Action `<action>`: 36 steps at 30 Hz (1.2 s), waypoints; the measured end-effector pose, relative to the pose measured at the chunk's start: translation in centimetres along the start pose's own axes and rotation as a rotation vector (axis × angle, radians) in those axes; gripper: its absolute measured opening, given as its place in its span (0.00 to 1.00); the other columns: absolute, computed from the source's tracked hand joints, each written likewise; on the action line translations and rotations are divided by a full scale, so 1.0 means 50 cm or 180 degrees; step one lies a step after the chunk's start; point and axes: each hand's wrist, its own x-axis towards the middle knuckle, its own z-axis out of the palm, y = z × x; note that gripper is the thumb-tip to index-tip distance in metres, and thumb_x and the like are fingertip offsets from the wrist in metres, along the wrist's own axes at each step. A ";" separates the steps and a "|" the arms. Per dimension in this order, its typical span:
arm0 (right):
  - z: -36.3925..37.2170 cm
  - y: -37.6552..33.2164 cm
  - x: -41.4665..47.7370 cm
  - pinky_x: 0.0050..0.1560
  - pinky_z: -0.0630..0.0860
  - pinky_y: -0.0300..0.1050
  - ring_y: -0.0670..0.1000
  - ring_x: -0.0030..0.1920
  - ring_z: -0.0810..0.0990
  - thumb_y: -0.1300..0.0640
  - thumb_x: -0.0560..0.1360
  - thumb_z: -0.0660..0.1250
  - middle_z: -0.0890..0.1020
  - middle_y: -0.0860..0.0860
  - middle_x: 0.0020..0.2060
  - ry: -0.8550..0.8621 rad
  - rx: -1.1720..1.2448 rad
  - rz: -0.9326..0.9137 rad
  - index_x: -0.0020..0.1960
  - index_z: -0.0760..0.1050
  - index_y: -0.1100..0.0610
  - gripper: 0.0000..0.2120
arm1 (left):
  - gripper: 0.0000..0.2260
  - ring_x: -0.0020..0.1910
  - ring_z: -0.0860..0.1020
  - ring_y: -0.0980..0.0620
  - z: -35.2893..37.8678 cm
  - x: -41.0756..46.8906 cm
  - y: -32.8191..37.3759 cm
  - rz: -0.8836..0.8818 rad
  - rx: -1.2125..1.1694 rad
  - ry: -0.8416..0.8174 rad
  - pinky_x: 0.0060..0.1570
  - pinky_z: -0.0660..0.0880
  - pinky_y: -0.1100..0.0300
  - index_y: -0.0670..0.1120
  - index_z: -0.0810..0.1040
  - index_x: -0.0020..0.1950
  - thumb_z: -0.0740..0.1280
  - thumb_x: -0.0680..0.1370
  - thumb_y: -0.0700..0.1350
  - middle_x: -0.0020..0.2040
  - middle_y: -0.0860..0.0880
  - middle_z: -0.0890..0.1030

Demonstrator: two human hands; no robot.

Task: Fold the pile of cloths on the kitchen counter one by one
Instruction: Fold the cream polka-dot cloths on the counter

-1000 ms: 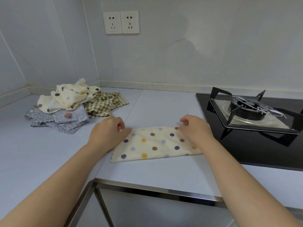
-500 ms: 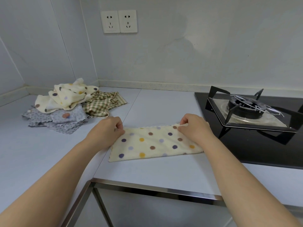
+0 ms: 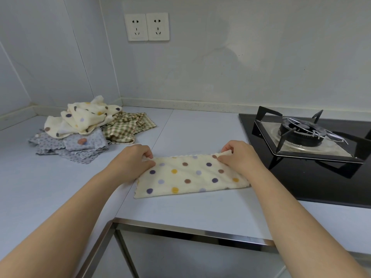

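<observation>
Counter (image 3: pixel 190 209) beside hob (image 3: pixel 309 157): left hand (image 3: pixel 133 159) and right hand (image 3: pixel 239 157) pinch soft, light dotted cloth (image 3: pixel 190 176) at far corners.

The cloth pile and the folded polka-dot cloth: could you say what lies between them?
Head view: the left hand, gripping the folded polka-dot cloth, and bare counter.

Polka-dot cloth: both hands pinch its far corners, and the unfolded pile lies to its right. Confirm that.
No. In the head view the unfolded pile lies to the left of the polka-dot cloth. The left hand and right hand do pinch its far corners.
</observation>
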 end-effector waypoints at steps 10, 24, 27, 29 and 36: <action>-0.004 -0.001 -0.001 0.37 0.66 0.44 0.50 0.39 0.72 0.52 0.71 0.72 0.72 0.46 0.34 0.0076 -0.0187 0.0018 0.35 0.66 0.52 0.15 | 0.04 0.39 0.71 0.59 -0.001 -0.005 0.000 0.0007 -0.0066 0.0014 0.35 0.65 0.62 0.52 0.75 0.42 0.68 0.76 0.48 0.42 0.55 0.74; -0.018 -0.010 0.000 0.38 0.70 0.33 0.42 0.41 0.77 0.60 0.73 0.71 0.79 0.42 0.38 0.0367 0.1481 0.0242 0.42 0.79 0.52 0.04 | 0.05 0.36 0.73 0.53 -0.024 -0.012 0.002 -0.0037 -0.0790 0.0679 0.34 0.67 0.64 0.49 0.77 0.40 0.69 0.76 0.43 0.39 0.48 0.79; -0.033 -0.016 0.000 0.41 0.74 0.37 0.47 0.42 0.79 0.64 0.73 0.70 0.81 0.48 0.40 0.0423 0.2378 0.0248 0.42 0.78 0.54 0.06 | 0.06 0.35 0.75 0.56 -0.042 -0.012 0.000 -0.0040 -0.1392 0.0886 0.36 0.70 0.67 0.46 0.78 0.39 0.70 0.75 0.39 0.38 0.50 0.80; -0.041 -0.016 -0.002 0.45 0.75 0.39 0.48 0.44 0.79 0.65 0.73 0.70 0.80 0.50 0.43 0.0375 0.2787 0.0153 0.46 0.79 0.53 0.08 | 0.06 0.36 0.77 0.57 -0.055 -0.013 -0.003 -0.0011 -0.1880 0.0954 0.37 0.73 0.69 0.46 0.78 0.41 0.71 0.75 0.37 0.38 0.50 0.80; -0.045 -0.012 -0.002 0.41 0.73 0.44 0.50 0.41 0.77 0.60 0.78 0.66 0.80 0.50 0.40 -0.0088 0.2834 0.0084 0.47 0.79 0.54 0.04 | 0.04 0.39 0.76 0.52 -0.065 -0.013 -0.004 -0.0113 -0.1875 0.0605 0.45 0.74 0.59 0.47 0.80 0.43 0.67 0.78 0.42 0.40 0.48 0.79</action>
